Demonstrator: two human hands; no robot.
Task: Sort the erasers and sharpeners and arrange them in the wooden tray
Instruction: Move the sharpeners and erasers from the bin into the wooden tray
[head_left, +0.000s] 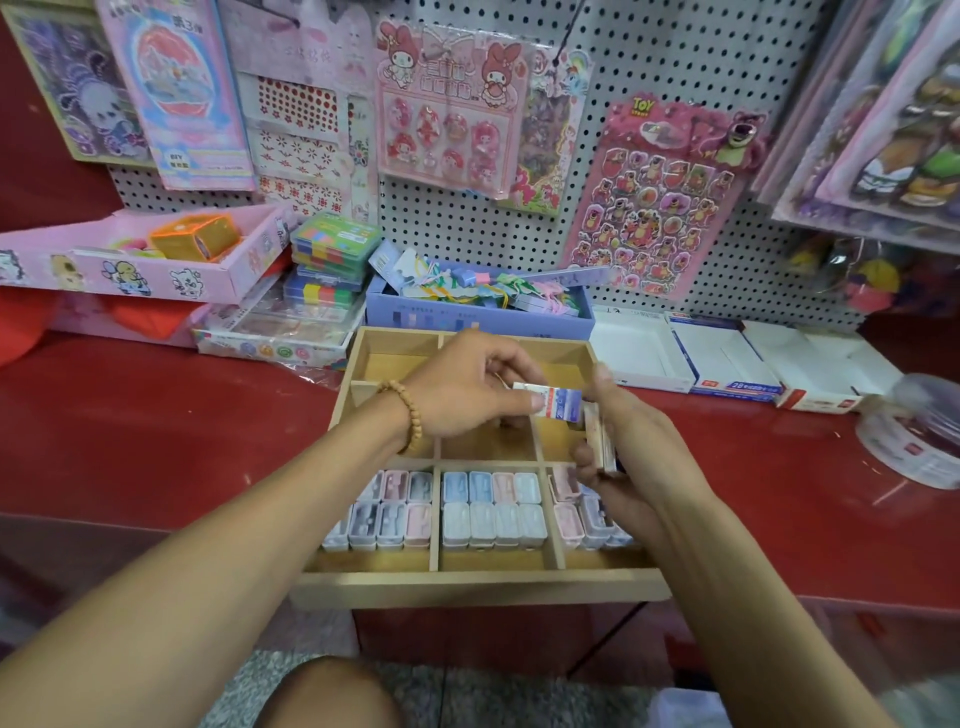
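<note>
A red counter runs beneath a pegboard hung with sticker sheets. My left hand pinches a white-and-blue eraser over the wooden tray. My right hand grips a stack of erasers just beside it, pastel sharpeners filling the compartments below my fingers.

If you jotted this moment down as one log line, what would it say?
left hand: pinches eraser | right hand: holds eraser stack | wooden tray: near row holds pastel sharpeners

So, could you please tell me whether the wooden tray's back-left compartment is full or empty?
Empty: the back-left compartment of the wooden tray shows only bare wood.
</note>
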